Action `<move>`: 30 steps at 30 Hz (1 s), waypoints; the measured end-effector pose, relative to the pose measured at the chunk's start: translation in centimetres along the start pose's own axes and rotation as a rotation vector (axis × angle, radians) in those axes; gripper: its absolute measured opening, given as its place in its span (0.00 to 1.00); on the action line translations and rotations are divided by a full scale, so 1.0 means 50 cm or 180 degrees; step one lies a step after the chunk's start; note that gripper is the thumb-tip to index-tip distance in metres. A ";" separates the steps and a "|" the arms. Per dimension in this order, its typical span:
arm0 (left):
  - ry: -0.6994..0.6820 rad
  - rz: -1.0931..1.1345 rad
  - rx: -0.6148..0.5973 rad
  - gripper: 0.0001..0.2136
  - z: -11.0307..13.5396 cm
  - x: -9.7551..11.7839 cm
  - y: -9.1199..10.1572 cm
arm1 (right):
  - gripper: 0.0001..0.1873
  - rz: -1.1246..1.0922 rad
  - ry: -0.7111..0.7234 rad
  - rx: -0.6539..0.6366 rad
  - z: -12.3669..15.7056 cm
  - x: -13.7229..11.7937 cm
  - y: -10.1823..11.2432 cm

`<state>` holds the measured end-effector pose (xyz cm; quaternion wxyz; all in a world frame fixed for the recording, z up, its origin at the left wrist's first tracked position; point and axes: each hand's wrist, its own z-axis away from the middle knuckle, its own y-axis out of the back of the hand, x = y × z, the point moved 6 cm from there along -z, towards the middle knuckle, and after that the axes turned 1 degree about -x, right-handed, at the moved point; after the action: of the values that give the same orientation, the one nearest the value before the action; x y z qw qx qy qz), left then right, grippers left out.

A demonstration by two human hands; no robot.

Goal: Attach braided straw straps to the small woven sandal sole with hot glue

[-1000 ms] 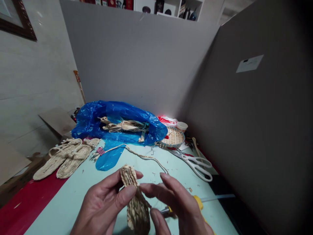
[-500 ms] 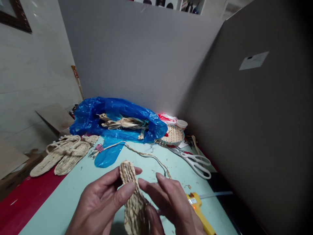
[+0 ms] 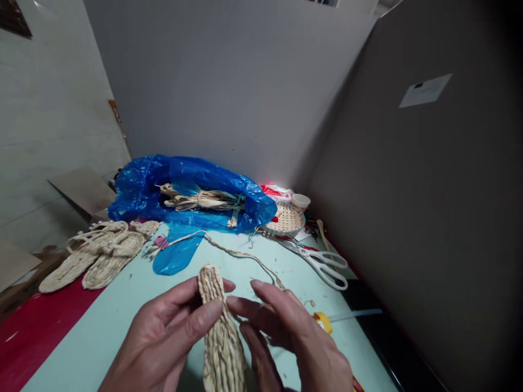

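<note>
My left hand (image 3: 174, 326) pinches a woven straw sole (image 3: 224, 348) between thumb and fingers. The sole stands tilted up, rounded end away from me, with rows of braid along its length. At its right edge, my right hand (image 3: 294, 332) has its fingers bent, the index fingertip close to the sole. A braided straw cord (image 3: 241, 253) crosses the table and goes behind the right hand, which appears to hold it loosely; the contact is mostly hidden. A yellow glue gun (image 3: 323, 322) with a glue stick (image 3: 355, 314) lies beyond that hand, largely covered by it.
Finished straw sandals (image 3: 110, 253) lie at the left on red cloth (image 3: 49, 337). A blue plastic bag (image 3: 139, 185) holds straw bundles (image 3: 204, 199). White-handled scissors (image 3: 322, 267), a woven basket (image 3: 292, 220) and a cup (image 3: 301, 201) stand at the right, below a grey partition (image 3: 388, 207).
My right hand has shifted slightly, its thumb drawing away from the sole and now covering more of the glue gun. The left hand keeps its hold. The view has tilted down a little.
</note>
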<state>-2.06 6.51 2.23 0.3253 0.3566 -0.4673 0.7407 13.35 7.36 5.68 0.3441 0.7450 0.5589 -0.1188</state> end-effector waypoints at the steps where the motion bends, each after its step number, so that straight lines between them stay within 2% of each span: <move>1: -0.0016 0.0001 -0.0027 0.19 -0.001 0.001 -0.002 | 0.27 0.0055 0.0183 -0.0038 -0.004 -0.002 0.001; 6: -0.0119 0.0006 -0.0087 0.16 -0.001 0.004 -0.011 | 0.24 0.0286 0.0795 -0.0132 -0.011 -0.015 -0.001; 12: -0.0143 -0.0028 -0.0023 0.15 -0.007 -0.008 0.001 | 0.16 0.0422 0.1044 0.0270 -0.007 -0.024 -0.021; 14: -0.0169 -0.0080 -0.0034 0.15 -0.014 -0.011 0.008 | 0.16 0.0363 0.1184 0.0259 -0.004 -0.022 -0.032; 20: -0.0259 -0.0098 -0.0220 0.11 -0.040 -0.018 0.012 | 0.18 0.0303 0.1020 -0.0223 -0.008 -0.004 -0.052; 24: -0.0252 0.0173 -0.0202 0.12 -0.054 -0.021 0.010 | 0.25 0.0437 0.1025 -0.0764 -0.007 0.004 -0.064; 30: -0.0246 0.0366 -0.0002 0.05 -0.071 -0.025 0.014 | 0.31 0.0413 0.0957 -0.0914 -0.007 0.016 -0.064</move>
<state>-2.77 9.34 -0.24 0.2641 0.3574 -0.4994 0.7437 10.62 8.64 4.25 0.3664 0.7321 0.5660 0.0969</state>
